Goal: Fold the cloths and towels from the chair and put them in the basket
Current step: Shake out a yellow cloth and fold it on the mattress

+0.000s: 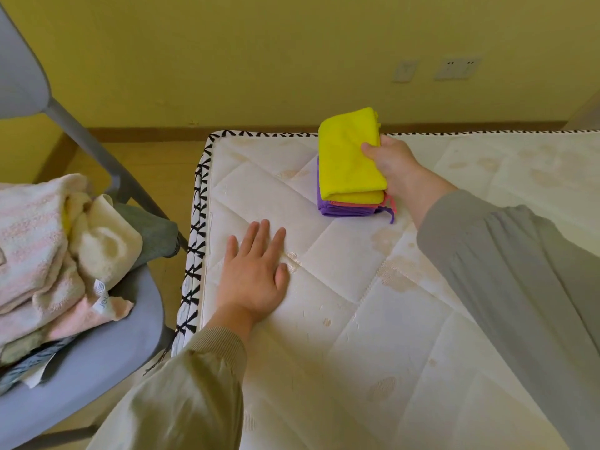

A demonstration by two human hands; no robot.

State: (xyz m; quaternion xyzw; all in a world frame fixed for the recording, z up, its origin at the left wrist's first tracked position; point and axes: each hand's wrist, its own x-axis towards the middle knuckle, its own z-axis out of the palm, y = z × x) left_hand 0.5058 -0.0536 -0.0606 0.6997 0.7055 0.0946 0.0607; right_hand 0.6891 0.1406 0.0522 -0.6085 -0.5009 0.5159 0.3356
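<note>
Loose grey-olive sleeves (181,394) with ribbed cuffs (220,342) end at bare hands (253,277).

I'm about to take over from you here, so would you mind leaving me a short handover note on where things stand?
Left hand: open, flat on the mattress, holding nothing.
Right hand: pinches the folded yellow cloth, which lies on top of a folded pink cloth and purple cloth on the mattress.
Done: three cloths folded and stacked.
Left: unfolded towels lie piled on the chair; fold them, then move everything to the basket, which is not in view.
</note>
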